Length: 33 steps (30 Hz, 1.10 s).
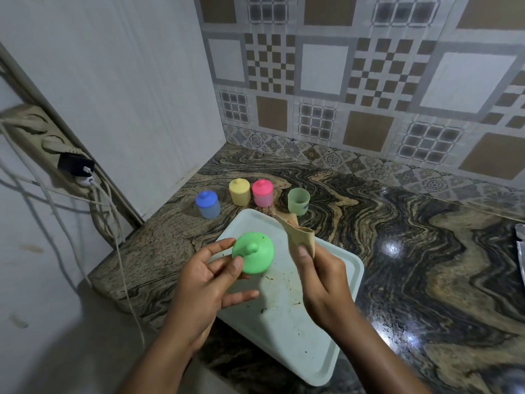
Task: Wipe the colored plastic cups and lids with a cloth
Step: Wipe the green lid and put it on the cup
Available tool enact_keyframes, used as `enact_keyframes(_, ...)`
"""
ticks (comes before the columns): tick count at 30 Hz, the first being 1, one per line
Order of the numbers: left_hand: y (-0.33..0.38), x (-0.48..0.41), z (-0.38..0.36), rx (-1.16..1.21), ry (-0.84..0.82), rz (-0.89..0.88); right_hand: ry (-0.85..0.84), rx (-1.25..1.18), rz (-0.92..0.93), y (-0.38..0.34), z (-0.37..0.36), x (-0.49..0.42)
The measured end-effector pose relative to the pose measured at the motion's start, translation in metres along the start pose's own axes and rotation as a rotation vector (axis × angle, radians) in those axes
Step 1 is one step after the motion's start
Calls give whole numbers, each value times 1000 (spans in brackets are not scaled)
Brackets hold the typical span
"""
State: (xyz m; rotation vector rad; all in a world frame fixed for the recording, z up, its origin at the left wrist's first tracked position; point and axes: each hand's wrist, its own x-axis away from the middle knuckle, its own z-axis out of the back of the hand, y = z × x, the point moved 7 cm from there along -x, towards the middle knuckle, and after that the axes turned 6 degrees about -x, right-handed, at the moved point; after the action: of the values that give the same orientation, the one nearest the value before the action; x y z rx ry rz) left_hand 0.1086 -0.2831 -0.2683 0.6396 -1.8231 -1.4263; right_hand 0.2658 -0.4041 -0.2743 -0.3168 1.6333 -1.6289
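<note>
Wiping of the green lid (253,256) seems in hand: above the tray (326,351) your left hand (204,282) pinches it, your right hand (321,282) grips the cloth (301,237), so bring them together.

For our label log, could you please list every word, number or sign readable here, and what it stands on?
No text is readable anywhere.
On the green cup: a small dark mark low on its side, too blurred to read.
On the black charger: nothing legible.
</note>
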Motion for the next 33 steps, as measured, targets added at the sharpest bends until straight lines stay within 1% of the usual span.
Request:
enact_keyframes(2,-1,-2,4,7,44,-1,-32,-192,-114,-4,-11,10)
enact_keyframes(3,-2,-3,4,1,59,-6,-55,-254,-132,-9,-17,16)
enact_keyframes(7,-4,3,-6,-18,81,-47,-84,-338,-105,-27,-30,28)
enact_keyframes(10,-3,7,-14,16,70,-75,-101,-273,-71,-26,-34,29)
enact_keyframes(14,1,5,-10,53,122,-84,-73,-205,-50,-20,-27,25)
enact_keyframes(16,4,3,-10,41,124,-84,-91,-109,32,-28,-24,24)
enact_keyframes(18,7,2,-10,21,119,-92,-127,29,178,-38,-28,24)
enact_keyframes(20,9,1,-11,-8,95,-100,-198,102,323,-42,-35,25)
enact_keyframes(21,9,0,-11,-31,81,-101,-231,128,351,-41,-39,26)
enact_keyframes(23,7,-2,-11,-78,51,-93,-267,165,351,-36,-43,26)
enact_keyframes(26,5,-3,-9,-122,-3,-70,-270,181,351,-30,-39,22)
enact_keyframes(30,3,0,-8,-146,-78,-40,-227,202,323,-17,-27,3)
enact_keyframes(33,0,1,-3,-100,-65,-3,-158,239,259,-8,-11,-10)
